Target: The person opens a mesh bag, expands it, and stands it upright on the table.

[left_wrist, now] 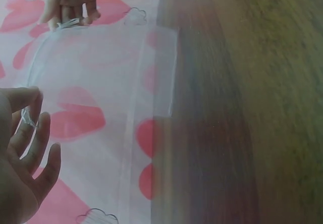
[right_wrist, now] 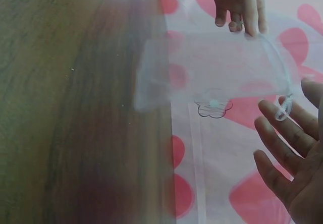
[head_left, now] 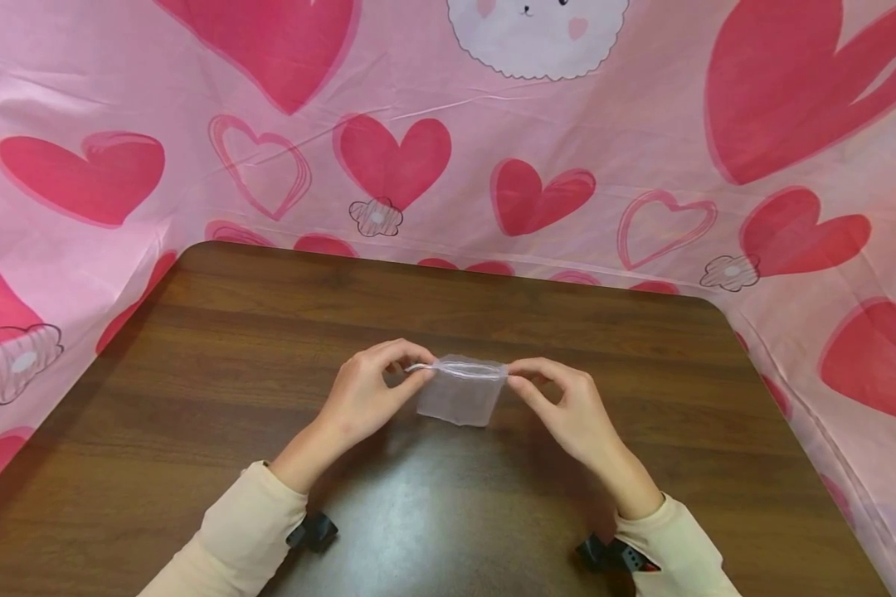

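Note:
A small sheer white drawstring pouch (head_left: 459, 398) hangs by its top edge between both hands, over the wooden table. My left hand (head_left: 369, 385) pinches the pouch's upper left corner between thumb and forefinger, where a white cord end (head_left: 418, 366) sticks out. At the opposite corner, my right hand (head_left: 571, 406) pinches the gathered edge with thumb and forefinger. A loop of the drawstring (right_wrist: 284, 108) dangles by the right hand's fingers in the right wrist view. The sheer fabric (left_wrist: 101, 67) lets the backdrop show through in the left wrist view.
The dark brown table (head_left: 328, 307) has rounded far corners. Pink cloth (head_left: 433, 75) printed with red hearts surrounds it at the back and both sides. Black devices sit at the left wrist (head_left: 314, 531) and the right wrist (head_left: 605, 554).

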Tool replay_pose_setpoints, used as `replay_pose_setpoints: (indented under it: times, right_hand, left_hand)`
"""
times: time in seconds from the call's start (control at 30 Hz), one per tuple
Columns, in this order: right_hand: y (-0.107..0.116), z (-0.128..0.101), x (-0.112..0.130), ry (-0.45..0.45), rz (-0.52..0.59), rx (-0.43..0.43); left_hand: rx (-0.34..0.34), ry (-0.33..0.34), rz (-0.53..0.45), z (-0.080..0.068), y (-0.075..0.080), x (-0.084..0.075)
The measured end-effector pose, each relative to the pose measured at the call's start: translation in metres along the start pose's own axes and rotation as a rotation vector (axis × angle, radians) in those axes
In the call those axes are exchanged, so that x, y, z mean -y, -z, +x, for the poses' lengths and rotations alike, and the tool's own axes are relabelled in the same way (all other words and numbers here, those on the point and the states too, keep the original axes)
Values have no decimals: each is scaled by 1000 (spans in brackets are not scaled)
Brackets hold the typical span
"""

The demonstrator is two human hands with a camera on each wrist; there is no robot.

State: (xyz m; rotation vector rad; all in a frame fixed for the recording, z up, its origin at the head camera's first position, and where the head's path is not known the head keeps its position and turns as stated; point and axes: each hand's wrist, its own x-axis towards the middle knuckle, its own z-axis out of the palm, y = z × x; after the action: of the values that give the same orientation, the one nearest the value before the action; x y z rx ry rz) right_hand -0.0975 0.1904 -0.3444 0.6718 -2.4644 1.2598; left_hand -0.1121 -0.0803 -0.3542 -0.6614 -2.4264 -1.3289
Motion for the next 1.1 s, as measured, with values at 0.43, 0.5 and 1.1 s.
replay_pose_setpoints:
  times: [0.43,0.5,1.1]
  right_hand:
    - [-14,-3,-6,59,-14,-14]
    - [-14,-3,-6,61,-5,-35]
    - [-11,-2,3,-19,72,-106]
  left_hand:
    - [-13,-13,-30,3,-1,-5]
    - [-14,-13,-23,3,-2,-6]
    - [30,20,16,0,-10,-4]
